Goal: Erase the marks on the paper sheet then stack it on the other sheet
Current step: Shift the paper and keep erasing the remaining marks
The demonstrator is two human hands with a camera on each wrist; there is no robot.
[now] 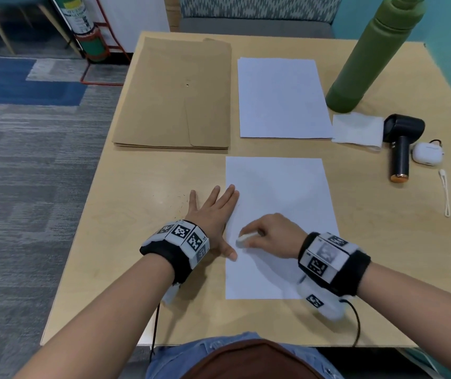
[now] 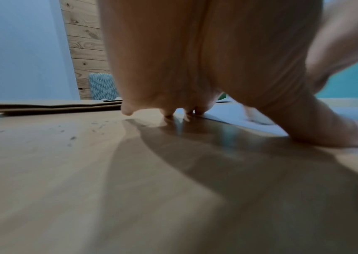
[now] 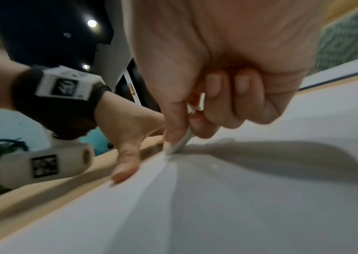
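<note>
A white paper sheet [image 1: 279,203] lies on the near part of the wooden table [image 1: 126,236]. My left hand [image 1: 213,214] lies flat with spread, straight fingers, pressing down the sheet's left edge; its thumb [image 3: 126,165] rests on the paper. My right hand [image 1: 271,233] pinches a white eraser [image 1: 245,239] whose tip [image 3: 178,146] touches the sheet [image 3: 239,197] near its left edge. A second blank sheet [image 1: 281,97] lies farther back on the table. No marks show clearly on the near sheet.
A brown envelope stack [image 1: 175,94] lies at the back left. A green bottle [image 1: 374,56], a folded tissue [image 1: 355,129], a black handheld fan [image 1: 400,143] and a white earbud case [image 1: 426,154] stand at the right. Dark eraser crumbs [image 1: 180,203] dot the table left of the sheet.
</note>
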